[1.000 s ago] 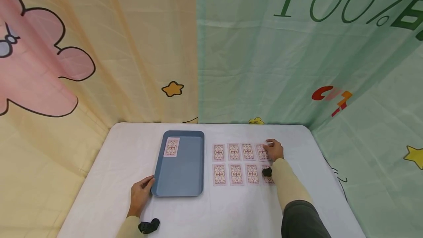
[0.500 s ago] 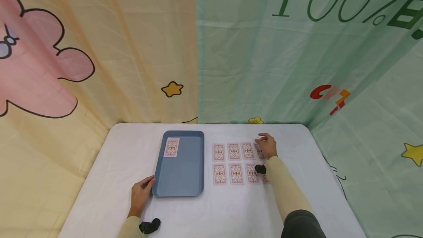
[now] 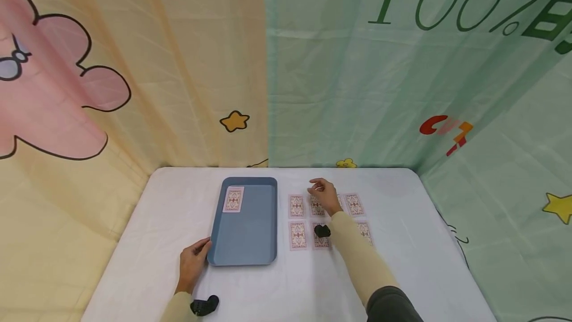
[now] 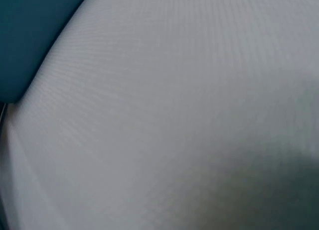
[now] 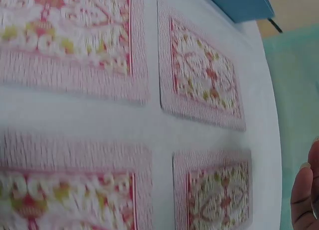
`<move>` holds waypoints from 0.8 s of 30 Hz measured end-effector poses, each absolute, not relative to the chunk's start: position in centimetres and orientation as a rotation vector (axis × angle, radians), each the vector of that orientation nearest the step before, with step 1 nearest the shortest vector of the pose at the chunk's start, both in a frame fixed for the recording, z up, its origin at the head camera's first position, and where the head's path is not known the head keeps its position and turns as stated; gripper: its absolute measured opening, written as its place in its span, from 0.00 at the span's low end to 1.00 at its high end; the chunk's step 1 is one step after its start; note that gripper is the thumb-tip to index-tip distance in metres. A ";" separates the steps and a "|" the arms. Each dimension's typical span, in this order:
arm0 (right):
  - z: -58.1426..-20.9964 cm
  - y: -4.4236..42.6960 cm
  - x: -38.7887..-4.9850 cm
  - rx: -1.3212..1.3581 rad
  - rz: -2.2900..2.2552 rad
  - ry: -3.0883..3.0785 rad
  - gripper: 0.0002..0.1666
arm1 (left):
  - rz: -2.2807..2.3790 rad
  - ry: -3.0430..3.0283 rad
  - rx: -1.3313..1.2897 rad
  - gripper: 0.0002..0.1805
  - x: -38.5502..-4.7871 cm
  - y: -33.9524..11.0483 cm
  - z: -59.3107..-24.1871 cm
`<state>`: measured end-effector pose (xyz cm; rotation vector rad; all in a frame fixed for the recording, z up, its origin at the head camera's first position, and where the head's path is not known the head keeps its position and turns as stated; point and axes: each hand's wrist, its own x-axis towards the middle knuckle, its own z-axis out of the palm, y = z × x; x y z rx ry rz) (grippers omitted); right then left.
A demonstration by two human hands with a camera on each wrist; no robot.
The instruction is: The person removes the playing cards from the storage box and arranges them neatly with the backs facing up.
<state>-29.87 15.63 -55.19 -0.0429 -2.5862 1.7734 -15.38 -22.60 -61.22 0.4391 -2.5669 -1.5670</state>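
Observation:
At the blue-grey tray's (image 3: pixel 243 232) lower left edge, my left hand (image 3: pixel 193 264) holds the rim between thumb and fingers. One playing card (image 3: pixel 233 200), patterned back up, lies in the tray's upper left. My right hand (image 3: pixel 325 196) hovers over the upper row of cards on the table, fingers loosely bent, with no card seen between them. Beneath it, a red-patterned card (image 3: pixel 317 206) is partly covered. The right wrist view shows several cards, including one nearby (image 5: pixel 212 73), and part of my fingers (image 5: pixel 302 192) at the right edge. The left wrist view does not clearly show my left hand.
Two rows of face-down cards lie right of the tray, among them a left one (image 3: pixel 298 235) and a far right one (image 3: pixel 354 204). They rest on a white-covered table (image 3: pixel 263 292). Printed curtains (image 3: pixel 339 88) stand behind and beside it.
My right hand has moved left along the upper row, from the rightmost card to above the second card. The cards stay where they were. My left hand keeps its place at the tray.

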 end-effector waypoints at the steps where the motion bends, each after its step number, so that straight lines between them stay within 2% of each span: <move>1: -55.2 15.0 -29.9 -0.023 1.795 -2.571 0.20 | -1.568 -2.564 0.435 0.16 -15.4 -22.6 -61.2; 11: -54.7 9.7 -30.2 0.086 1.878 -2.533 0.18 | -1.571 -2.566 0.442 0.16 -15.5 -22.8 -61.0; 24: -54.8 5.1 -30.2 0.204 1.942 -2.528 0.16 | -1.583 -2.554 0.444 0.16 -15.2 -22.4 -61.1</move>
